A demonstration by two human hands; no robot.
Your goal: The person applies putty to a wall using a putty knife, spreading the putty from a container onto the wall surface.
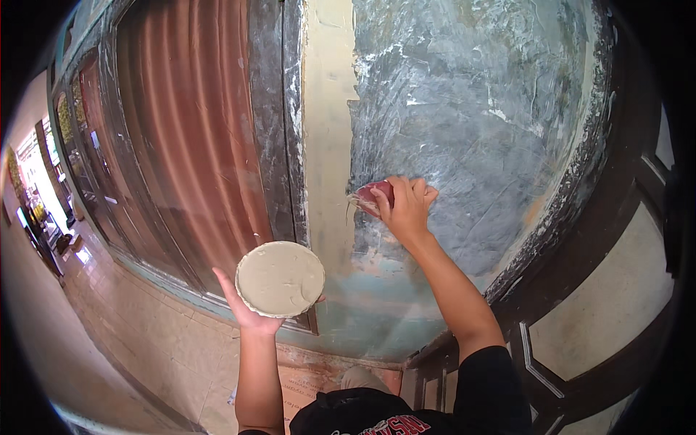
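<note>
My left hand (255, 320) supports a round, shallow container (281, 280) of beige putty from below, its thumb up along the left side. The putty's surface is mostly smooth, with a curved mark at the lower right. In my right hand (411, 208), the fingers and thumb are closed round a dark red putty scraper (372, 197) smeared with putty. Its edge is at the right border of a smooth beige putty strip (330, 138). That strip runs upright on the wall beside the window frame. Right of it, the wall (464, 123) is patchy grey with whitish streaks.
On the left, a dark wooden frame (274, 123) borders a window with a reddish-brown curtain (199, 123) behind it. A dark panelled door (602, 290) stands on the right. Tiled floor (167, 341) stretches away at the lower left, and brown cardboard (301, 383) lies near my body.
</note>
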